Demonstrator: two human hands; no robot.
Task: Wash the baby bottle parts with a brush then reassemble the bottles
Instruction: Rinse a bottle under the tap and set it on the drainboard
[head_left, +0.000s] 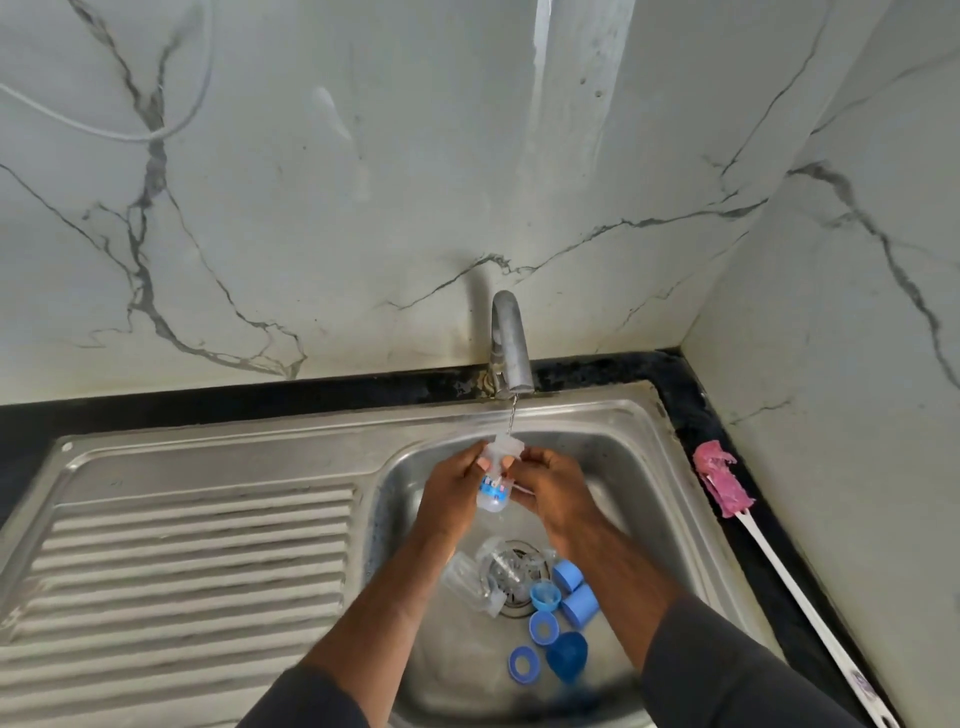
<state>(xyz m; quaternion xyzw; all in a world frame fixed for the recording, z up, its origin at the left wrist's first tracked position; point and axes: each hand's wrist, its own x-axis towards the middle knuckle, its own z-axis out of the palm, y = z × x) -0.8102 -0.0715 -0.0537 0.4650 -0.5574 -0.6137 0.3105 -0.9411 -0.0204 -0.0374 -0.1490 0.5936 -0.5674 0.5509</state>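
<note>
A small clear baby bottle (494, 486) with blue print is held over the sink bowl (613, 467), its open mouth up under a thin stream from the tap (511, 348). My left hand (454, 486) grips its left side and my right hand (550, 491) pinches its right side near the neck. Below my hands, around the drain, lie clear bottles (491, 574) and several blue rings and caps (558, 613). The bottle brush (719, 480), with a pink sponge head and a long white handle, lies on the black counter to the right of the sink.
A ribbed steel drainboard (182, 561) stretches left of the bowl. Marble-patterned walls (363, 182) close in behind and on the right. A white cable (104, 130) hangs on the wall at upper left.
</note>
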